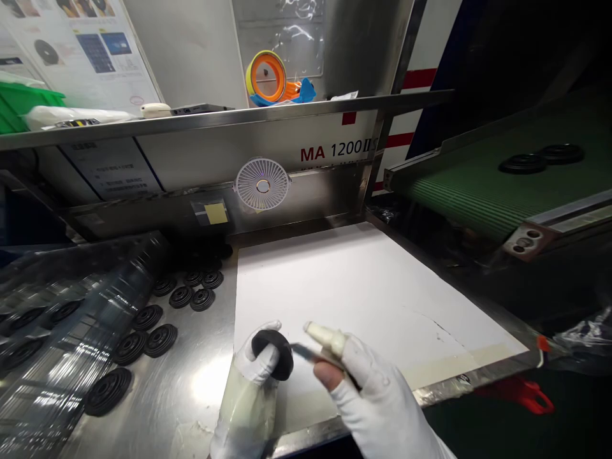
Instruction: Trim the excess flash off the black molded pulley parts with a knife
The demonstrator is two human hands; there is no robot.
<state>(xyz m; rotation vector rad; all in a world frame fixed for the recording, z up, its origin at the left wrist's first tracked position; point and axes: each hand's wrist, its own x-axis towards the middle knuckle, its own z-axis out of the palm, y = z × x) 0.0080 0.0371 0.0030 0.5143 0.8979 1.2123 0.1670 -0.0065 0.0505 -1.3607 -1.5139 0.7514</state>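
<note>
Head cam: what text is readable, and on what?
"MA 1200II", red "MA", black numerals, on the stainless steel panel below the shelf; any character after it is unclear.
Line beneath "MA 1200II": too small and blurred to read.
Wall poster: print too small to read.
Placard under the shelf: too small to read.

Thin tool [310, 354] in right hand [373, 382]: tip too small and blurred to tell what it is, handle hidden in the grip. Black rubber disc [272, 354] in left hand [255, 357], far face hidden. Discs [26, 317] under clear plastic sheet [81, 312] blurred by glare. Green bin [23, 105] cut off by left edge. Poster [95, 54] print too small to read.
</note>
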